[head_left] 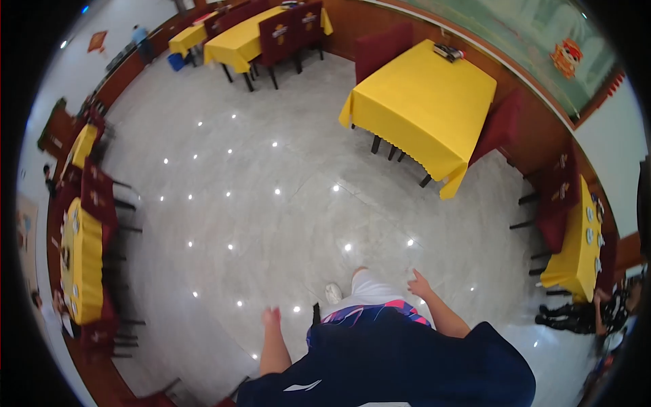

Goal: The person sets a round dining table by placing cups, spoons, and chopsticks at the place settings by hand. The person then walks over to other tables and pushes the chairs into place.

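My left hand [271, 316] hangs low at my side over the grey tiled floor; it is small and smeared, so its fingers do not show clearly. On the other side, my right hand [420, 284] is held out beside my white shorts [375, 287], a finger and the thumb apart and nothing visible in it. Neither hand touches any furniture. Nearest ahead of the right hand is a square table with a yellow cloth [424, 102], well out of reach.
Maroon chairs [500, 125] flank that table, which carries a dark item [447, 52]. More yellow-clothed tables line the left [86, 261], back [237, 47] and right [576, 251]. A person in dark clothes [610, 308] is at right; another in blue [140, 37] stands far back.
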### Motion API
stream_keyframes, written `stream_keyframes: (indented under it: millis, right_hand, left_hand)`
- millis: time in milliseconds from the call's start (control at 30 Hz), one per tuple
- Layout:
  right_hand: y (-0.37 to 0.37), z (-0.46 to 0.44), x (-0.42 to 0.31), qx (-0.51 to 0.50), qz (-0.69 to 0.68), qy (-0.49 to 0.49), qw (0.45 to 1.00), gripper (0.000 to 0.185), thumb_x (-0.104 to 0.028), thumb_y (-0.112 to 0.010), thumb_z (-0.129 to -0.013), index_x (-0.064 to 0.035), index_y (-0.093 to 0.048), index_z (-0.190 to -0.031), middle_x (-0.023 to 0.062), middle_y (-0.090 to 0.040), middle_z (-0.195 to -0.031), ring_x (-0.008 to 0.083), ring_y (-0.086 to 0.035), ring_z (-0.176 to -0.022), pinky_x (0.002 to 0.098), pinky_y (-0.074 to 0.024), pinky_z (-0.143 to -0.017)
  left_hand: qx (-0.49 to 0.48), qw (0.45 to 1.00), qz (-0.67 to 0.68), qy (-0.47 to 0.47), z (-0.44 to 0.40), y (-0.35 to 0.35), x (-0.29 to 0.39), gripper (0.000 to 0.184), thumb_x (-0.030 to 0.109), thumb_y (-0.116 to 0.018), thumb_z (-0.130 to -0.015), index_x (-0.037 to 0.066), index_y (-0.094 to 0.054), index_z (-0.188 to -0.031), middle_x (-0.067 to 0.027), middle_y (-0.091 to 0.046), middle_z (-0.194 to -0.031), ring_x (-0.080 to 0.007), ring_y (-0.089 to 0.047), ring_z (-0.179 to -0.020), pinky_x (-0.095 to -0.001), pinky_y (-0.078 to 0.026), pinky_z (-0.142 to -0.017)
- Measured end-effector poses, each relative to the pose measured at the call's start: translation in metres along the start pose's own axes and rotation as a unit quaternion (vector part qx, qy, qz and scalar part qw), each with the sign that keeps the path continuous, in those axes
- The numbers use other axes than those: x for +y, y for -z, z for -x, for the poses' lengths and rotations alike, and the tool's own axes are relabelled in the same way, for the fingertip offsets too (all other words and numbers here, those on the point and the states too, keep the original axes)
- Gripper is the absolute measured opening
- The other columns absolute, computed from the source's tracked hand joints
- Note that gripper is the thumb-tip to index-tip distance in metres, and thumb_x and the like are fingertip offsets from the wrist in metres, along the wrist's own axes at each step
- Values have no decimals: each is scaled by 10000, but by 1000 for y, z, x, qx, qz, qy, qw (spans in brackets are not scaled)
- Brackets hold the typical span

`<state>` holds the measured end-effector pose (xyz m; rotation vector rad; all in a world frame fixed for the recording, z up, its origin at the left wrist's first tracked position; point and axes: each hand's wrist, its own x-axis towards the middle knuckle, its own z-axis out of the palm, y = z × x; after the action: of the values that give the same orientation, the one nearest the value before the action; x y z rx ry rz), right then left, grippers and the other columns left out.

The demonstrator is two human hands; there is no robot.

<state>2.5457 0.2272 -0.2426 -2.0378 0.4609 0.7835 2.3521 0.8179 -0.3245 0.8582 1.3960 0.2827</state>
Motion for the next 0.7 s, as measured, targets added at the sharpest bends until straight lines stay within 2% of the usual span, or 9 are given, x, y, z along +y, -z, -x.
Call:
stream_keyframes:
  millis: [200, 267, 333, 367, 433, 500, 600, 633, 700]
  right_hand:
    - [-18, -18, 126, -97, 140, -89, 981, 570, -162, -562, -844, -3, -429, -1375, 207, -666, -977, 275, -695, -724, 376, -576, -604]
    - [-14, -40, 66, -111, 86, -108, 984, 502, -154, -556, -853, -5, -494, -1329, 207, -661, -1006, 289, -695, -726, 386, -578, -606]
    - [-4, -42, -56, -101, 271, -39, 956, 289, -331, -567, -811, -101, -730, -876, 199, -689, -937, 376, -660, -916, 456, -508, -841]
    - [-42, -154, 32, -126, 204, -166, 957, 211, -199, -626, -810, -64, -714, -946, 133, -702, -826, 269, -688, -770, 401, -565, -681]
    - [-36, -219, -102, -116, 465, 25, 877, 161, -280, -665, -769, -134, -731, -761, 117, -698, -743, 267, -681, -773, 412, -549, -696]
    - [-49, -339, -190, -42, 342, 74, 936, 267, -352, -684, -733, -88, -724, -724, 116, -699, -761, 312, -674, -786, 439, -545, -707]
    - [-50, -499, -337, 12, 465, 359, 809, 276, -343, -645, -762, -78, -717, -792, 155, -672, -1009, 329, -631, -938, 442, -500, -842]
    - [-44, -497, -447, 141, 125, 165, 968, 280, -293, -602, -790, -68, -707, -918, 142, -684, -1036, 324, -624, -994, 446, -494, -867]
    - [-13, -561, -596, 98, 119, 169, 973, 343, -288, -539, -881, -30, -641, -1083, 131, -699, -793, 277, -674, -810, 384, -524, -750]
  left_hand:
    - [-244, 940, -136, -194, -23, -381, 298, 399, 233, -477, -951, 17, -437, -1284, -119, -677, -923, -170, -651, -841, -272, -500, -626]
    - [-270, 927, -153, -213, -34, -465, 340, 439, 245, -478, -959, 23, -410, -1331, -115, -683, -923, -162, -648, -855, -271, -493, -630]
    - [-320, 881, -249, -242, -55, -517, 363, 410, 194, -497, -955, 33, -409, -1321, -106, -687, -932, -147, -655, -797, -275, -485, -596]
    - [-332, 870, -287, -226, -67, -531, 364, 401, 202, -501, -955, 40, -421, -1312, -107, -687, -928, -150, -656, -784, -278, -492, -603]
    - [-323, 856, -369, -162, -121, -536, 350, 384, 252, -508, -954, 55, -453, -1278, -109, -687, -921, -166, -663, -763, -283, -512, -620]
    - [-312, 881, -351, -52, -164, -513, 335, 362, 302, -479, -962, 51, -472, -1224, -165, -684, -992, -222, -675, -804, -334, -532, -618]
    - [-174, 896, -393, 108, -168, -477, 349, 332, 240, -470, -936, 21, -501, -1183, -183, -667, -916, -268, -674, -754, -367, -552, -564]
    - [-139, 934, -299, 138, -199, -447, 331, 318, 237, -474, -932, 7, -517, -1148, -184, -660, -905, -274, -669, -729, -368, -554, -562]
    - [-102, 958, -209, 166, -244, -462, 337, 308, 235, -478, -929, -6, -533, -1113, -185, -653, -895, -279, -664, -703, -370, -556, -559]
